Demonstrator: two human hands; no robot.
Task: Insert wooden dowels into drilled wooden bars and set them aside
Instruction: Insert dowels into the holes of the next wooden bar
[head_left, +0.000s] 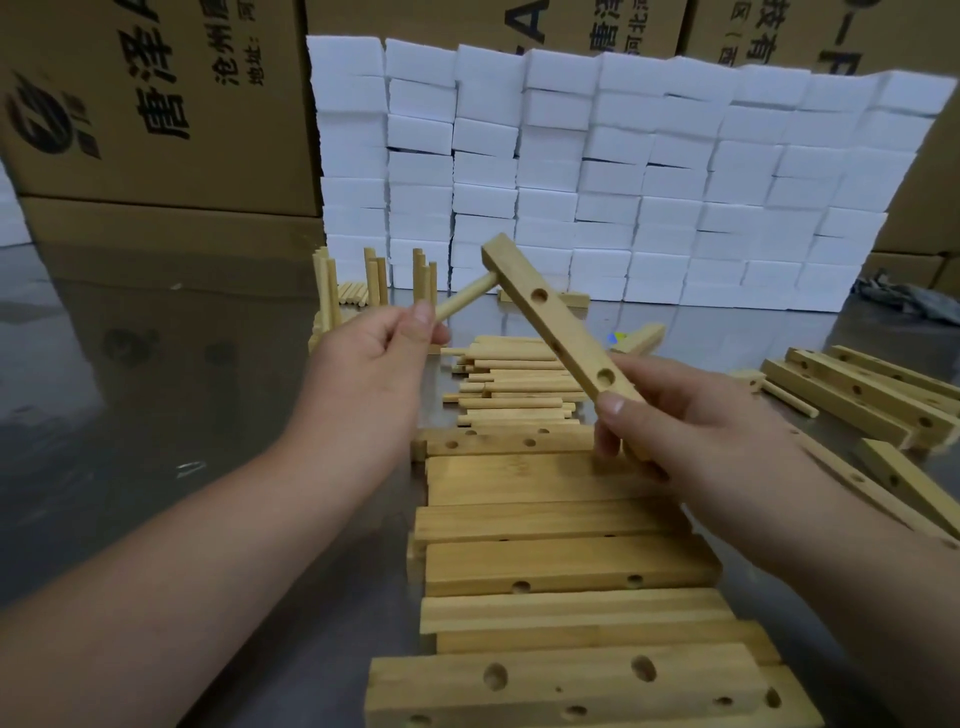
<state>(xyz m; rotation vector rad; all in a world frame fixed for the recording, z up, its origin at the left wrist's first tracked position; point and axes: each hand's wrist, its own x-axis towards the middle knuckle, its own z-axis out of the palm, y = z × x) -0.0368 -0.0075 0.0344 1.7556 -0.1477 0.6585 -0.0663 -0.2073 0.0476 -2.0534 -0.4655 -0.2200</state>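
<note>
A drilled wooden bar (558, 325) is being held tilted above the metal table (156, 395), its lower end pinched by the right hand (691, 415). A dowel (465, 297) is being gripped between the left hand (371, 358) fingertips, its tip touching the bar's upper end. Loose dowels (514, 382) and stacked bars (566, 566) are lying beneath.

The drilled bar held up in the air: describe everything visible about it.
The bar is a pale, square-edged length of wood with three round holes showing along one face. It is off the table, tilted, its far end up and to the left. The right hand pinches its near end. A wooden dowel, gripped by the left hand, meets its far end from the side.
</note>
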